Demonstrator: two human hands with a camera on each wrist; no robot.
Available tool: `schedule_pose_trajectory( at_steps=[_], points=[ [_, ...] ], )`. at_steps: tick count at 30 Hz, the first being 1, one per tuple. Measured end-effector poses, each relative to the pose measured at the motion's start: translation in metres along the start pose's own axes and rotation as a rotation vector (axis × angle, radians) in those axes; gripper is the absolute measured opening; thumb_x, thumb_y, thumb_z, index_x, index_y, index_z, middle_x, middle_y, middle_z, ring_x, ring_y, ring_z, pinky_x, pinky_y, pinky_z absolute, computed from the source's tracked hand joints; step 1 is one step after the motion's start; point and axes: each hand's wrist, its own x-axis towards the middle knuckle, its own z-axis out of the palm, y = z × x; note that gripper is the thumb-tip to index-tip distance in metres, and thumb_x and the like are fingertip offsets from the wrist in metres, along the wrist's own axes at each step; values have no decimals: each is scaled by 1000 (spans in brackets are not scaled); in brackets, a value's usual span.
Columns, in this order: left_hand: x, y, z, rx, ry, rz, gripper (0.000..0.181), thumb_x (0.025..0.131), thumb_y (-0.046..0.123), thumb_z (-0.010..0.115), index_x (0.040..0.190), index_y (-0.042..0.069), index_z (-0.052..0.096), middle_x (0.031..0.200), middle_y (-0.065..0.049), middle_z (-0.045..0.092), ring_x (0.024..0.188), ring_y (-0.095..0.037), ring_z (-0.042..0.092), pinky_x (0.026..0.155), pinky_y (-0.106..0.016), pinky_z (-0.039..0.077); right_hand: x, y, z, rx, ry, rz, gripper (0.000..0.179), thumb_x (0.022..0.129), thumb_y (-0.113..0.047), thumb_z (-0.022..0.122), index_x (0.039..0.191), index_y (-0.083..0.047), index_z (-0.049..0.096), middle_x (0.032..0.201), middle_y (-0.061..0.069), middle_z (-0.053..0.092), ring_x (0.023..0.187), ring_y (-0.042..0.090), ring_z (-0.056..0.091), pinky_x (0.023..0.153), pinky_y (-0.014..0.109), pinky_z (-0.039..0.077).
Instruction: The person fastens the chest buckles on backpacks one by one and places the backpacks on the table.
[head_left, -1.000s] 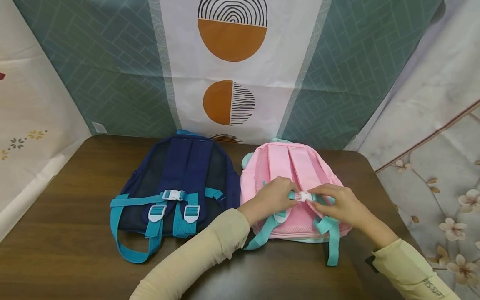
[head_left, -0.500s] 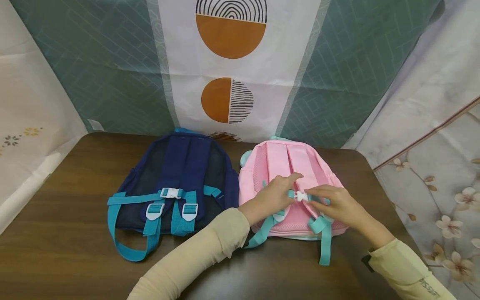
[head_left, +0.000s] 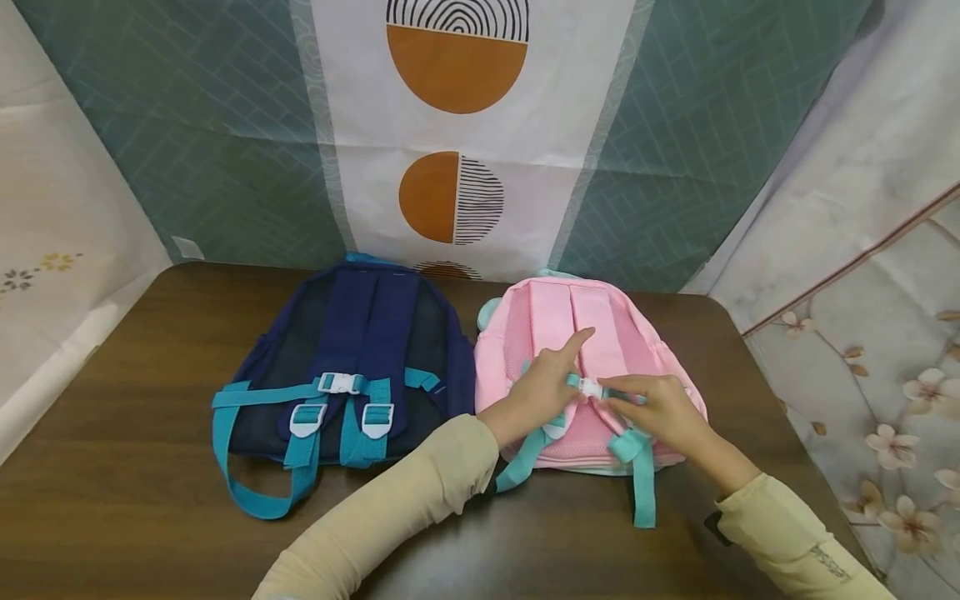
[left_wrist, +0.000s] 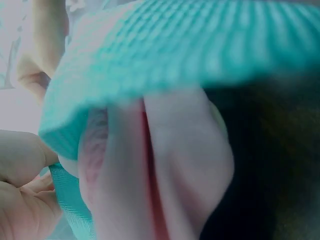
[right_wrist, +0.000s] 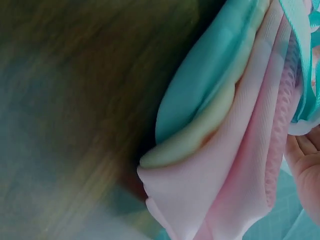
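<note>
On the counter (head_left: 135,467), over the pink backpack (head_left: 555,321) lying straps-up, our hands, left (head_left: 534,396) and right (head_left: 660,410), each pinch one side of its white chest buckle (head_left: 592,388), seemingly fastening it; next likely comes a firm, aligned push together.

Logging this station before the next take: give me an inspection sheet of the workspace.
Surface: dark brown wooden table, rounded corners.
Job's things: pink backpack lying straps up; white chest buckle on teal straps, looks joined.
Clutter: navy backpack beside it, straps up, its own buckle closed.
Hands: left hand grips the teal strap left of the buckle, index finger stretched out; right hand pinches the strap on the buckle's right side.
Cables: nothing seen.
Surroundings: patterned cloth backdrop with orange half circles behind; floral cloths at both sides. Wrist views are too close and blurred to add more.
</note>
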Motion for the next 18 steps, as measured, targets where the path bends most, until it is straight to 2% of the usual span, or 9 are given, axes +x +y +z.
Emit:
schedule_pose_trajectory(
  at_steps=[4, 8, 11, 15, 18],
  points=[
    [2, -3, 1, 18, -13, -9, 77, 80, -2, 69, 144, 19, 32, 70, -1, 58, 58, -9, 50, 53, -15, 42, 4, 0, 3, 4, -36, 6, 33, 66, -2, 81, 98, -3, 74, 90, 7, 73, 70, 11, 63, 54, 19, 44],
    [2, -2, 0, 120, -68, -34, 68, 81, 5, 71, 141, 15, 39, 78, -2, 60, 67, -11, 55, 60, -15, 45, 6, -3, 3, 0, -72, 43, 33, 68, -5, 81, 100, -5, 73, 92, 5, 73, 74, 15, 66, 59, 24, 51],
    [-3, 5, -1, 306, -149, -45, 64, 84, 16, 71, 140, 15, 41, 103, -3, 64, 91, -12, 61, 77, -20, 50, 7, -5, 3, 8, -88, 75, 34, 68, -6, 81, 101, -6, 73, 95, 3, 72, 85, 19, 68, 70, 33, 55],
    [-14, 17, -5, 607, -233, -2, 66, 86, 32, 67, 142, 15, 38, 126, -3, 58, 115, -18, 55, 103, -36, 39, 11, -7, 1, 79, -102, 132, 31, 74, -10, 78, 104, -9, 71, 101, 1, 71, 93, 20, 66, 79, 40, 53],
    [-23, 24, -14, 698, -231, 19, 67, 88, 38, 63, 144, 14, 35, 129, -4, 55, 119, -20, 52, 107, -40, 33, 16, -8, -2, 121, -111, 174, 29, 80, -16, 74, 108, -14, 70, 106, -1, 69, 99, 19, 64, 82, 42, 52]
  ],
)
